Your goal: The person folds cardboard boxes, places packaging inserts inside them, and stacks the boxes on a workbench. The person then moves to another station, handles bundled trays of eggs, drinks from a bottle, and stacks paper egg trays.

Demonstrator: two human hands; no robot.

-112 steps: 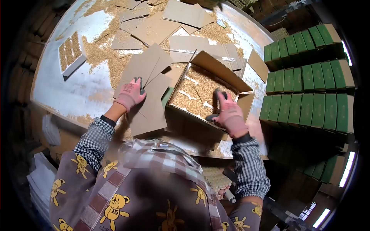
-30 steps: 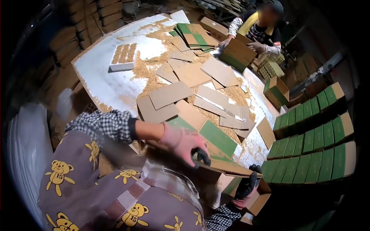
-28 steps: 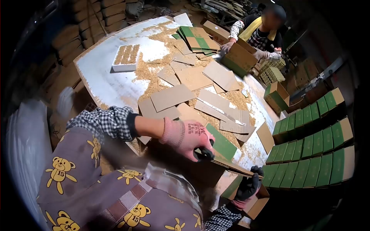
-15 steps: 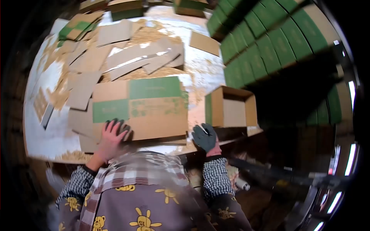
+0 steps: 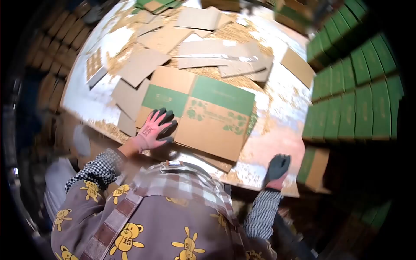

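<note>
My left hand (image 5: 156, 130), in a pink glove with dark fingertips, lies with spread fingers on the lower left corner of a flat folded carton (image 5: 208, 119), brown with green bands and green print. More flat cardboard shows under its lower edge. To the right, my right hand (image 5: 277, 170) is over the table's front right corner, its dark gloved fingers curled together. Whether anything is inside them is hidden. Close beside it, a green and brown box (image 5: 313, 168) sits at the table's right edge.
Grey-brown cardboard sheets (image 5: 145, 66) and loose shavings (image 5: 242, 80) cover much of the white table (image 5: 281, 125). A white tray (image 5: 96, 69) with filled compartments is at the left. Rows of green boxes (image 5: 364, 108) stand at the right. Another box (image 5: 292, 15) is at the back.
The view has turned, so the table appears shifted. My right hand is now farther from the flat carton, and the box beside it has moved right to the table's edge. My left hand remains on the carton.
</note>
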